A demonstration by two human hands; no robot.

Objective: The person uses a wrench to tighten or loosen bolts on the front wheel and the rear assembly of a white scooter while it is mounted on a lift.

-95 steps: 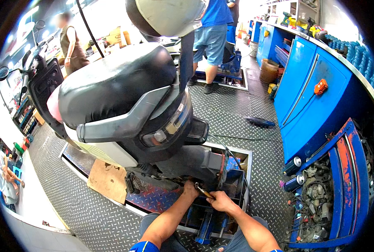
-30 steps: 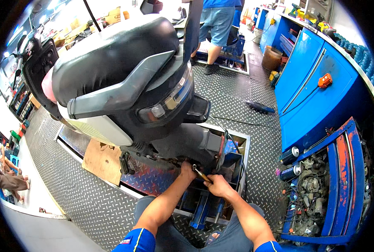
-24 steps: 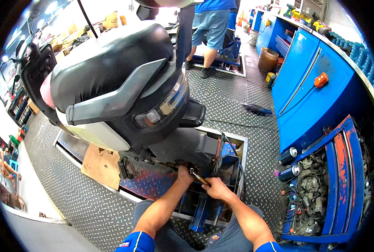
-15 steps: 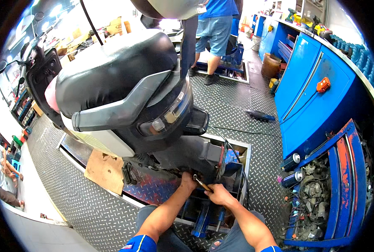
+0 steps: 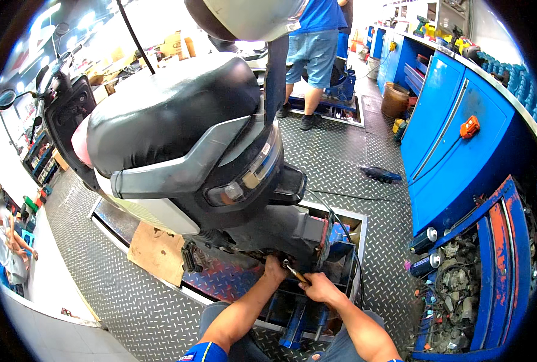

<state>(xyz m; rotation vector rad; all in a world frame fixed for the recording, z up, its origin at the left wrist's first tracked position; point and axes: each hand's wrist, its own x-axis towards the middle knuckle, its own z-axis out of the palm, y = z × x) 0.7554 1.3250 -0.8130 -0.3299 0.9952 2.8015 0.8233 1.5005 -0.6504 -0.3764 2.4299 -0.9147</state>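
Observation:
A scooter (image 5: 178,108) with a black seat stands over the blue lift, its rear end toward me. My right hand (image 5: 318,287) is closed around the handle of a ratchet wrench (image 5: 295,273), whose shiny round head sits at the lower rear of the scooter. Beside that head, my left hand (image 5: 274,267) reaches in under the dark bodywork. Its fingers are hidden, so their grip does not show. A black rear fender (image 5: 280,226) hangs just above both hands.
A cardboard sheet (image 5: 155,252) lies left of the lift. On the right are a blue cabinet (image 5: 461,133), spray cans (image 5: 425,265) and an open blue-framed bin (image 5: 492,265) of greasy parts. A cable (image 5: 353,197) crosses the floor. Another person (image 5: 312,54) stands at the back.
The whole view has shifted slightly, so the scene sits a little lower and to the right. Both hands keep about the same place at the scooter, the right still on the ratchet wrench.

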